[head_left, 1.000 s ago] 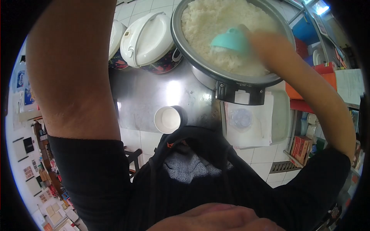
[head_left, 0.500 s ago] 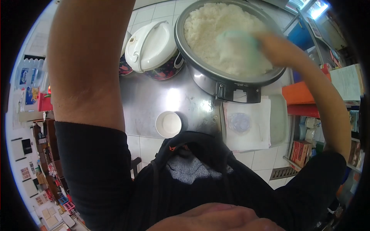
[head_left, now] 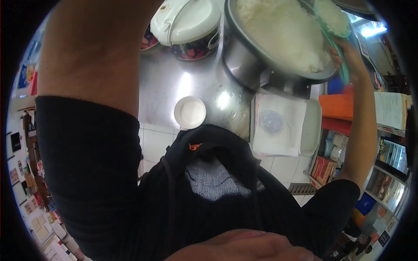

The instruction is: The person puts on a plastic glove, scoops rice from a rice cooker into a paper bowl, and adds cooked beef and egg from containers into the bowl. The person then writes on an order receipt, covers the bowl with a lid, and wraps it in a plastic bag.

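Note:
My right hand [head_left: 347, 56] is at the upper right, its fingers wrapped round the handle of a pale green rice paddle [head_left: 343, 71]. A mound of white rice [head_left: 333, 18] sits on the paddle's blade, beyond the right rim of the pot. A large metal rice cooker [head_left: 244, 65] beside it holds a lot of white cooked rice [head_left: 285, 32], partly blurred. My left arm [head_left: 93, 56] reaches up past the top edge, so my left hand is out of sight.
On the steel table [head_left: 159, 82] stand a small white bowl [head_left: 191, 112] and a white-lidded patterned container [head_left: 193, 21]. White paper [head_left: 278, 139] with a clear plastic item [head_left: 272, 121] lies in a tray [head_left: 311, 130]. An orange box [head_left: 335, 106] and shelves are at right.
My right hand has moved right and up, lifting the paddle with rice on it out of the cooker. The view has shifted, so the table things sit higher.

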